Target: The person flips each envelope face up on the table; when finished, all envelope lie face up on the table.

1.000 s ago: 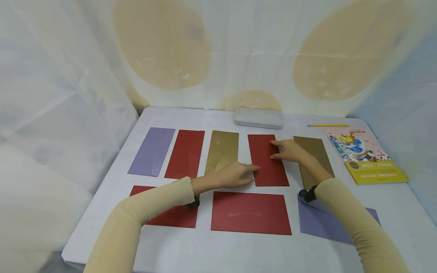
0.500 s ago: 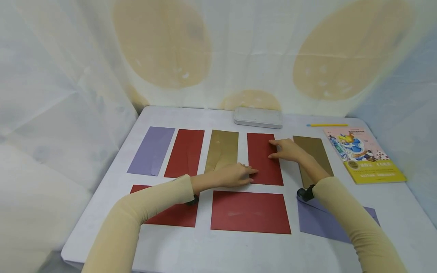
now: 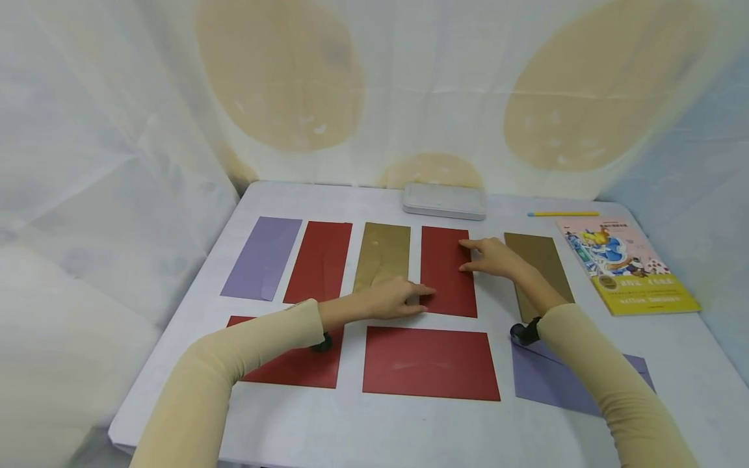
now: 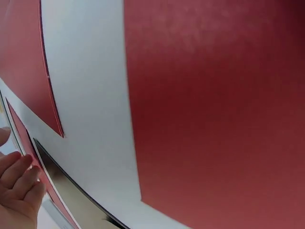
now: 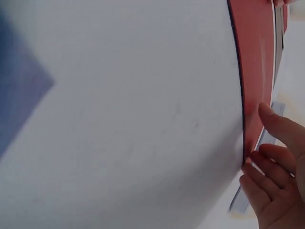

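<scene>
In the head view a red envelope [image 3: 446,270] lies lengthwise on the white table, with a hand at each long side. The left hand [image 3: 391,299] touches its lower left edge with extended fingertips; the other fingers are partly hidden. My right hand [image 3: 496,258] rests its thumb and forefinger on the upper right edge. In the right wrist view the right hand's fingers [image 5: 267,183] lie against the red envelope's edge, thumb apart. A gold envelope [image 3: 383,253] lies just left of it, partly under the left forearm. To the right is a darker gold envelope [image 3: 535,253].
Another red envelope [image 3: 320,260] and a purple one [image 3: 263,257] continue the back row leftward. In front lie two red envelopes, one central [image 3: 430,363], and a purple envelope [image 3: 556,387] under the right forearm. A grey case [image 3: 443,201], pencil [image 3: 563,214] and book [image 3: 626,266] stand behind and right.
The red envelope between the hands has slid left and turned straighter, its lower end shifting most. Both hands have moved slightly left with it.
</scene>
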Demonstrator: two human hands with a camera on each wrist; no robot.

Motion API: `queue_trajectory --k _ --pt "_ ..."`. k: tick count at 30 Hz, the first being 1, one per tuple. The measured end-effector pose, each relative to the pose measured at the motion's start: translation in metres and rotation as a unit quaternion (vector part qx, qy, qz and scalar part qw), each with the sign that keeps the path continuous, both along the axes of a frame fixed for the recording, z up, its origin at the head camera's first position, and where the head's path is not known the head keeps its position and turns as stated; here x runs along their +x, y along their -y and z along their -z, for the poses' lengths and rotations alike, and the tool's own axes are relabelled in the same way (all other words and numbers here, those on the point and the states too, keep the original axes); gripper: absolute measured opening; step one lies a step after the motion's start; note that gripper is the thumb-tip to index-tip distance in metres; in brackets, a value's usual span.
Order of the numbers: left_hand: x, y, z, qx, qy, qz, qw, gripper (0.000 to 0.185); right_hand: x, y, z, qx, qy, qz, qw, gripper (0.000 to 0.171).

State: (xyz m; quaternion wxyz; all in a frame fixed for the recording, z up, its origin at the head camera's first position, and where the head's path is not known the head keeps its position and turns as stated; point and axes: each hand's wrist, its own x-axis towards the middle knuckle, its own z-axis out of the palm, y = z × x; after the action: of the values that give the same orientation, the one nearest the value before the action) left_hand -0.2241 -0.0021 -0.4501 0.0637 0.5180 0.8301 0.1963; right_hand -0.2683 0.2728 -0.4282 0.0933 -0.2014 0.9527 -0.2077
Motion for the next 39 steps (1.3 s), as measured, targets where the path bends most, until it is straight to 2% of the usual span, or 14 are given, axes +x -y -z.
queue_trajectory --k 6,11,16,20,23,26,29,33,39 --pt "0.004 -0.010 -0.002 0.029 0.024 0.002 0.9993 0.050 0.001 -0.019 0.001 -0.010 -0.007 0.009 1.000 0.067" --pt "0.008 -0.024 -0.010 0.035 0.056 -0.003 0.9978 0.056 0.001 -0.038 -0.001 -0.008 -0.002 0.036 0.999 0.067" --pt "0.011 -0.041 -0.015 0.022 0.045 0.004 0.9987 0.059 0.004 -0.056 -0.001 -0.019 0.011 0.071 0.997 0.065" --pt "0.009 -0.055 -0.010 0.009 0.025 -0.002 0.9996 0.061 0.008 -0.071 -0.002 -0.042 0.010 0.088 0.995 0.064" --pt "0.006 -0.068 -0.005 0.008 0.014 -0.001 0.9999 0.063 0.012 -0.084 -0.003 -0.039 -0.004 0.101 0.994 0.064" --pt "0.004 -0.083 -0.002 0.001 0.013 0.002 0.9999 0.066 0.016 -0.096 -0.005 -0.033 -0.005 0.116 0.993 0.066" --pt "0.004 -0.097 -0.002 -0.009 0.024 0.006 0.9996 0.069 0.017 -0.107 -0.007 -0.024 0.012 0.126 0.992 0.071" --pt "0.005 -0.114 -0.002 -0.025 0.026 0.011 0.9993 0.070 0.016 -0.118 -0.010 0.008 0.029 0.137 0.990 0.076" --pt "0.003 -0.136 -0.002 -0.042 0.013 0.017 0.9989 0.072 0.006 -0.130 -0.011 0.046 0.016 0.138 0.989 0.072"
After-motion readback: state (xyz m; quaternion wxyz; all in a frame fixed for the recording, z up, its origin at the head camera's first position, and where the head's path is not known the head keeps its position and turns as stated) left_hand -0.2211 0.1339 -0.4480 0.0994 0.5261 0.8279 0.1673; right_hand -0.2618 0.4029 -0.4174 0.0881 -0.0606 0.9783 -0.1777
